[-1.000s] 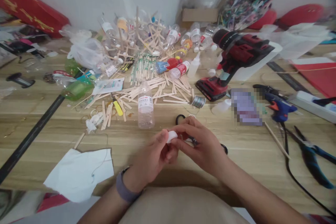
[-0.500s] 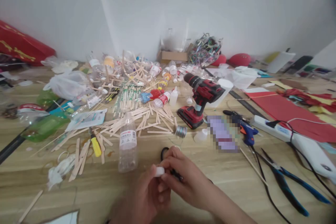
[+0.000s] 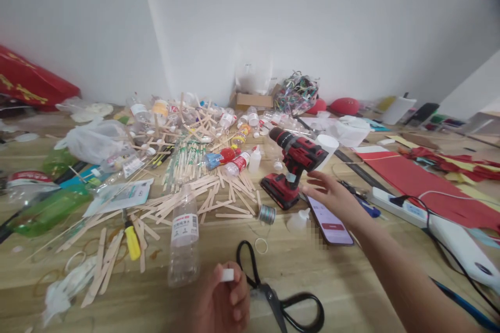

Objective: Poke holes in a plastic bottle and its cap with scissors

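A small white cap [image 3: 227, 274] is pinched in my left hand [image 3: 224, 299], low in the middle of the view. Black-handled scissors [image 3: 269, 294] lie just right of it on the wooden table. My right hand [image 3: 332, 195] reaches over a phone [image 3: 332, 226] with its fingers spread, beside the handle of a red and black drill [image 3: 299, 153]. Nothing shows between those fingers. Left of my left hand stands a clear bottle [image 3: 184, 242] with a white label. A spool of wire [image 3: 267, 214] and a white nozzle-like piece [image 3: 299, 219] sit near the drill's battery.
Wooden sticks [image 3: 207, 187] and plastic bottles are heaped at the middle back. A yellow-handled screwdriver [image 3: 132, 239] lies at left. Red sheets [image 3: 425, 187], a white power strip [image 3: 400, 208] with a black cord, and blue-handled pliers [image 3: 464, 302] are on the right.
My right hand has left my left hand and moved up and right to beside the drill. The scissors are now uncovered on the table. My left hand still holds the cap.
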The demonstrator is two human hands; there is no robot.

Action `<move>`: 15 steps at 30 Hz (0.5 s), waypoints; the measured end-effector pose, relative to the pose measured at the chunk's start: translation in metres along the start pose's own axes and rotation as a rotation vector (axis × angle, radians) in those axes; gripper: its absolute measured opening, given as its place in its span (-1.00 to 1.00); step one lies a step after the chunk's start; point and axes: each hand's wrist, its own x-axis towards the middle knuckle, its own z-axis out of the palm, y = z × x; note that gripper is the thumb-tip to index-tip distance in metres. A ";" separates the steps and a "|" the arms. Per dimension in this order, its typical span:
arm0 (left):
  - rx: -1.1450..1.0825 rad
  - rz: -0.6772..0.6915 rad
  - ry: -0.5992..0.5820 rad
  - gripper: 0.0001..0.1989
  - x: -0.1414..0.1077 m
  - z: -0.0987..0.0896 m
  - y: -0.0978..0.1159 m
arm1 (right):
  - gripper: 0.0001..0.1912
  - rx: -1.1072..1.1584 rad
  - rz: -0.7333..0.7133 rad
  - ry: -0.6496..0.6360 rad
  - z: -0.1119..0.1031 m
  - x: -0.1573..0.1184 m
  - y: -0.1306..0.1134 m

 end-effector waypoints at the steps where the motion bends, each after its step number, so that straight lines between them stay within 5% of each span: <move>1: 0.008 -0.019 -0.055 -0.62 0.001 -0.001 -0.001 | -0.32 0.043 -0.011 -0.063 0.003 0.014 -0.001; 4: 0.031 -0.034 -0.142 -0.62 0.000 -0.002 -0.004 | -0.30 0.143 -0.057 -0.159 0.023 0.045 -0.009; 9: -0.009 0.048 -0.091 -0.61 -0.004 -0.003 -0.006 | -0.51 0.247 -0.146 -0.196 0.053 0.063 -0.011; 15: -0.065 0.088 0.057 -0.56 -0.003 0.004 -0.002 | -0.66 0.258 -0.252 -0.067 0.040 0.073 -0.048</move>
